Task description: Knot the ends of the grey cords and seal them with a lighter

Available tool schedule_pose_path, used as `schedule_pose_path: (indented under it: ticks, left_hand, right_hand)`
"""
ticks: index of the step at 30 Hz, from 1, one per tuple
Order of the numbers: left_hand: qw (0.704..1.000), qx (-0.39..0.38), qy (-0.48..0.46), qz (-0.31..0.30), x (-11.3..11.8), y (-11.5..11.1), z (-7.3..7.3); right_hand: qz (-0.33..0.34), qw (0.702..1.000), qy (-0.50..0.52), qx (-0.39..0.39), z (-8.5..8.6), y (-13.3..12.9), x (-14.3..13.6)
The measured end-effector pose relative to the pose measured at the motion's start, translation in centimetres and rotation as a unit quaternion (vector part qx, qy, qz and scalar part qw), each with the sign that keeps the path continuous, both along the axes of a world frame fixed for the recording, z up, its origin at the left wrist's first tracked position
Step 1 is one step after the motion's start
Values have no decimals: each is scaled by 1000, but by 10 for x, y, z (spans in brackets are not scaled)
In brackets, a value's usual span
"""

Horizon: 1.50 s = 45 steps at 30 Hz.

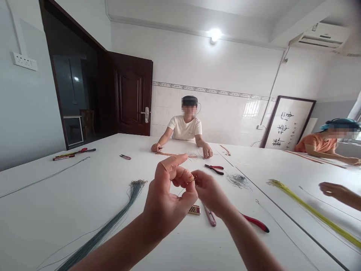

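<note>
Above the white table point(113, 210), my left hand point(170, 192) pinches with thumb and fingertips, its index finger raised. My right hand point(210, 188) is closed in against it. Between the fingertips shows a tiny red and gold piece point(193, 178), too small to name. A thin dark strand runs below my left fingers. Under my hands lie a small dark red and gold block point(194, 210) and a pink-handled tool point(210, 216), its upper end hidden. A red plier-like handle point(256, 223) sticks out from behind my right forearm.
A grey-blue cord bundle point(118, 212) lies at left, a yellow bundle point(299, 199) at right. Red-handled pliers point(214, 168), a wire tangle point(238, 180) and small snips point(125, 156) lie farther off. One person point(184, 128) sits opposite; another's hand point(335, 189) reaches in from the right.
</note>
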<state>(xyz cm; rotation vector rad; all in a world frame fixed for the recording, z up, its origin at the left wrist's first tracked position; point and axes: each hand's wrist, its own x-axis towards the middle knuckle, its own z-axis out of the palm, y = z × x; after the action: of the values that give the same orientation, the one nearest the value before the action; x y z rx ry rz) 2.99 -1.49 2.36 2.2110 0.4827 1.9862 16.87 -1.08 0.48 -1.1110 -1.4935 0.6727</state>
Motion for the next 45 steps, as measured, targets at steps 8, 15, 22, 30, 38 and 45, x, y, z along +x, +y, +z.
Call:
schedule_pose_path:
  ticks: [8, 15, 22, 30, 38, 45]
  left_hand:
    - [998, 61, 8, 13, -2, 5, -4]
    - [995, 87, 31, 41, -1, 3, -6]
    - [999, 39, 1, 15, 0, 3, -3]
    - [999, -38, -3, -32, 1, 0, -6]
    - [971, -221, -24, -92, -3, -7, 9]
    - [936, -316, -70, -139, -4, -11, 16]
  right_hand:
    - [83, 987, 136, 33, 35, -45, -5]
    - [19, 989, 110, 96, 30, -44, -11]
    - [26, 989, 108, 96, 36, -48, -3]
    - [-30, 985, 57, 158, 30, -43, -14]
    - [-46, 977, 33, 205, 28, -41, -9]
    - [-46, 974, 68, 210, 27, -43, -13]
